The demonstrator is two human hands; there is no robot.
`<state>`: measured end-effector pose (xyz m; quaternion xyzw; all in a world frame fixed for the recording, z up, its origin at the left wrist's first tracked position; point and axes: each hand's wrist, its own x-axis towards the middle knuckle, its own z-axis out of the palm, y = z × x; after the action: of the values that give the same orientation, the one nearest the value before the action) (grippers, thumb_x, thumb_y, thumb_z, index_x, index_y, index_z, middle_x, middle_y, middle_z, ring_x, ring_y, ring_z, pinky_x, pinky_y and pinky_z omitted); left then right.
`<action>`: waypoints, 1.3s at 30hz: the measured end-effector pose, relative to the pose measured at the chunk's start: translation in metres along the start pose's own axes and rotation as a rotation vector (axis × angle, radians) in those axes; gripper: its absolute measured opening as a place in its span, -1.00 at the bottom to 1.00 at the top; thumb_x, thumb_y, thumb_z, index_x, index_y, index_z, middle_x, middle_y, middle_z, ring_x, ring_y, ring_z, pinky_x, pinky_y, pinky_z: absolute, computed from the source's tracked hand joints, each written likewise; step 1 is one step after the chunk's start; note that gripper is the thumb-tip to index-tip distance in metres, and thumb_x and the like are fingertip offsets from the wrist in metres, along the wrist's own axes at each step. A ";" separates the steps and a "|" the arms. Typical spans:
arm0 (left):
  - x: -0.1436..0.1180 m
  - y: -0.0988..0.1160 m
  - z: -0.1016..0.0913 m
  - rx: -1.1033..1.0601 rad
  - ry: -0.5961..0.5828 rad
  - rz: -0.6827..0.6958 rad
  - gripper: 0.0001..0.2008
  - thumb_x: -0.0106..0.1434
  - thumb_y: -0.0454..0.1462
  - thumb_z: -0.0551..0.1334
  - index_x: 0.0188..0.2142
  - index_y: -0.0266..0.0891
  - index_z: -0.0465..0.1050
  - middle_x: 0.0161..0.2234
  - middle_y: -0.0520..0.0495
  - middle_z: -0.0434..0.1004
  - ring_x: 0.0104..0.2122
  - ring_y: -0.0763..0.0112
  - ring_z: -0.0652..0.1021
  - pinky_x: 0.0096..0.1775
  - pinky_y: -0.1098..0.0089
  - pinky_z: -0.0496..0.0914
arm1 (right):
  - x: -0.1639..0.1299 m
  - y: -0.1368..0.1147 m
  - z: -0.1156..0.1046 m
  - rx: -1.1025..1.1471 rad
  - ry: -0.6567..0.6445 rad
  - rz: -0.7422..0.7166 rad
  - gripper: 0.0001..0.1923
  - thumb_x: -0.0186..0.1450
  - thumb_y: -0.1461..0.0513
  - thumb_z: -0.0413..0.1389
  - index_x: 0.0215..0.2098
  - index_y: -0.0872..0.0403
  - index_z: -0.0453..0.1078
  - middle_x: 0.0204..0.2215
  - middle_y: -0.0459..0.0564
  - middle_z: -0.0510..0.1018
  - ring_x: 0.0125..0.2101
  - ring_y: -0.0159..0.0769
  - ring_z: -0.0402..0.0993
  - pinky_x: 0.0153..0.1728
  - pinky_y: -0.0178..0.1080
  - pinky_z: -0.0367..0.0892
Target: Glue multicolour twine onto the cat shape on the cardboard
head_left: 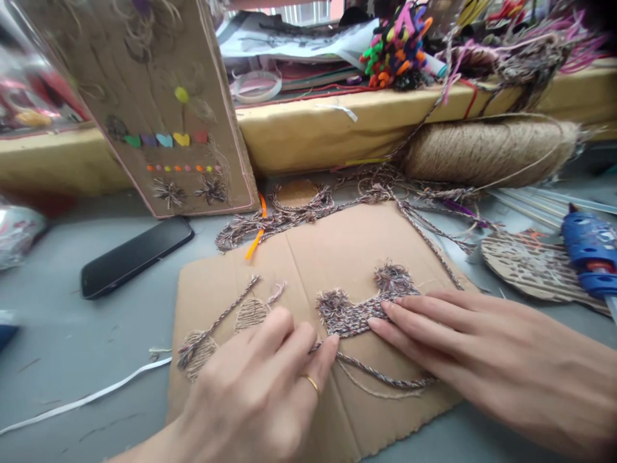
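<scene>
- The grey tabletop point(72, 321) carries a flat cardboard sheet point(337, 257), laid square before the person and creased down its middle.
- A decorated board point(159, 116) leans upright behind the sheet, beside a jute spool point(482, 151) on its side; a phone point(135, 256) lies left, well apart from the work.
- The right hand point(482, 347) lies flat, fingers straight and close together, tips pressing the frayed yarn patch point(359, 305) onto the sheet's centre.
- The left hand point(263, 386), ringed, curls narrow, fingertips pinching the twisted cord point(385, 379) just where it leaves the patch's lower left edge.
- A blue glue gun point(590, 254) rests at the right edge, near the right wrist; whether it is hot cannot be told.
- Two small jute leaves point(250, 314) on a cord stem sit just left of the left hand.
- Judgement: pressing well calls for even, flat pressure across the whole patch, while the cord is kept taut and low, so its curve lies snug without lifting the fringe.
</scene>
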<state>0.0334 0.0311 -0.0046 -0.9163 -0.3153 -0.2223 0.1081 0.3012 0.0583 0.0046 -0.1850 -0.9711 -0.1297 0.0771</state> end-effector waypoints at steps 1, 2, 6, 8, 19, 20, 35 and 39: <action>-0.001 0.000 0.001 0.001 0.000 0.004 -0.73 0.34 -0.38 0.02 -0.11 -0.32 0.47 -0.38 -0.08 0.46 -0.29 0.27 0.40 -0.27 0.25 0.34 | -0.001 0.000 0.001 -0.002 -0.003 -0.010 -0.55 0.38 0.35 -0.30 0.08 0.18 0.30 -0.01 -0.04 0.48 -0.08 -0.19 0.36 -0.24 -0.11 0.41; -0.001 0.001 0.001 0.005 -0.002 0.010 -0.73 0.34 -0.38 0.01 -0.11 -0.33 0.47 -0.39 -0.08 0.46 -0.28 0.26 0.40 -0.25 0.25 0.34 | -0.002 0.001 0.001 -0.003 -0.002 -0.020 -0.55 0.38 0.35 -0.30 0.08 0.18 0.30 0.00 -0.04 0.47 -0.07 -0.19 0.36 -0.24 -0.11 0.41; -0.002 0.000 -0.001 0.026 -0.058 0.041 -0.72 0.34 -0.37 0.01 -0.08 -0.36 0.45 -0.39 -0.11 0.45 -0.28 0.27 0.40 -0.25 0.24 0.39 | -0.001 0.002 -0.002 0.008 0.005 -0.021 -0.56 0.38 0.33 -0.28 0.11 0.18 0.27 0.01 -0.02 0.46 -0.09 -0.20 0.36 -0.25 -0.12 0.41; -0.002 -0.002 -0.002 0.004 -0.069 0.036 -0.71 0.34 -0.38 0.00 -0.06 -0.35 0.43 -0.40 -0.11 0.44 -0.31 0.31 0.39 -0.27 0.26 0.41 | 0.001 0.004 -0.006 0.024 -0.007 -0.028 -0.57 0.38 0.31 -0.27 0.13 0.18 0.24 -0.02 -0.01 0.47 -0.12 -0.21 0.38 -0.25 -0.12 0.41; 0.002 -0.011 -0.010 -0.071 -0.007 0.006 -0.82 0.29 -0.39 0.11 -0.21 -0.29 0.48 -0.45 -0.05 0.41 -0.38 0.35 0.36 -0.29 0.30 0.40 | 0.018 0.001 -0.010 -0.032 -0.028 -0.056 -0.54 0.36 0.35 -0.30 0.09 0.15 0.28 -0.27 0.00 0.52 -0.29 -0.23 0.43 -0.46 -0.17 0.34; 0.003 -0.011 -0.011 -0.061 -0.017 0.021 -0.83 0.28 -0.39 0.12 -0.20 -0.31 0.48 -0.43 -0.07 0.41 -0.35 0.32 0.38 -0.30 0.29 0.40 | 0.018 0.000 -0.010 -0.033 -0.022 -0.051 -0.54 0.36 0.35 -0.31 0.07 0.15 0.30 -0.29 0.00 0.52 -0.30 -0.22 0.43 -0.46 -0.17 0.33; 0.007 -0.010 -0.008 0.009 -0.127 0.184 -0.84 0.28 -0.39 0.12 -0.21 -0.41 0.44 -0.39 -0.08 0.40 -0.40 0.35 0.35 -0.45 0.32 0.34 | 0.047 0.008 -0.001 0.457 -0.087 0.360 -0.88 0.28 0.22 0.04 -0.27 0.10 0.38 -0.33 0.00 0.44 -0.29 -0.26 0.35 -0.36 -0.24 0.28; 0.007 -0.012 -0.005 -0.040 -0.084 0.162 -0.85 0.29 -0.39 0.10 -0.25 -0.38 0.45 -0.39 -0.08 0.43 -0.41 0.37 0.35 -0.42 0.34 0.38 | 0.054 0.008 0.004 0.472 -0.060 0.309 -0.88 0.27 0.30 0.04 -0.44 0.09 0.32 -0.40 -0.02 0.42 -0.35 -0.30 0.32 -0.41 -0.27 0.23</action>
<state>0.0292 0.0425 0.0033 -0.9493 -0.2397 -0.1803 0.0939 0.2546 0.0851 0.0131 -0.3113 -0.9366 0.1188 0.1081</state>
